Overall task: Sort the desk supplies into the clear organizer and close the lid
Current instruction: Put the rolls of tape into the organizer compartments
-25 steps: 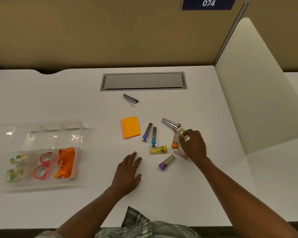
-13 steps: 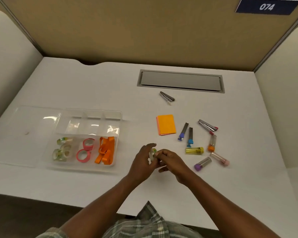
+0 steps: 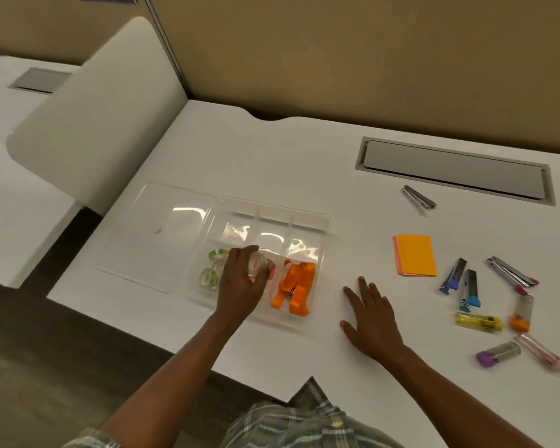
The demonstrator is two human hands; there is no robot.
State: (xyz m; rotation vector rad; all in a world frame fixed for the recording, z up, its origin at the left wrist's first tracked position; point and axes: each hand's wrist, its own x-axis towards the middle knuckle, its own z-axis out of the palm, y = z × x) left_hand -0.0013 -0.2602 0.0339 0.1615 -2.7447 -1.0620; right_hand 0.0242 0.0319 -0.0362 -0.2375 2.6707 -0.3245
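The clear organizer (image 3: 307, 218) lies on the white desk with its lid (image 3: 162, 227) folded open flat to the left. Its front compartments hold clear tape rolls (image 3: 209, 276), pink tape rolls partly hidden by my hand, and orange clips (image 3: 295, 286). My left hand (image 3: 240, 286) hovers over the front compartments, fingers closed around a clear tape roll (image 3: 257, 265). My right hand (image 3: 370, 318) rests flat on the desk, fingers spread, holding nothing. At the right lie orange sticky notes (image 3: 414, 255), staple removers (image 3: 511, 274), and several small capped tubes (image 3: 479, 321).
Another staple remover (image 3: 417, 197) lies near a grey cable hatch (image 3: 453, 171) at the back. A white divider panel (image 3: 101, 124) stands at the desk's left edge. The three back compartments of the organizer hold nothing.
The clear tape roll passed from my right hand to my left, which carried it left over the organizer. My right hand has settled flat on the desk. My head turned left.
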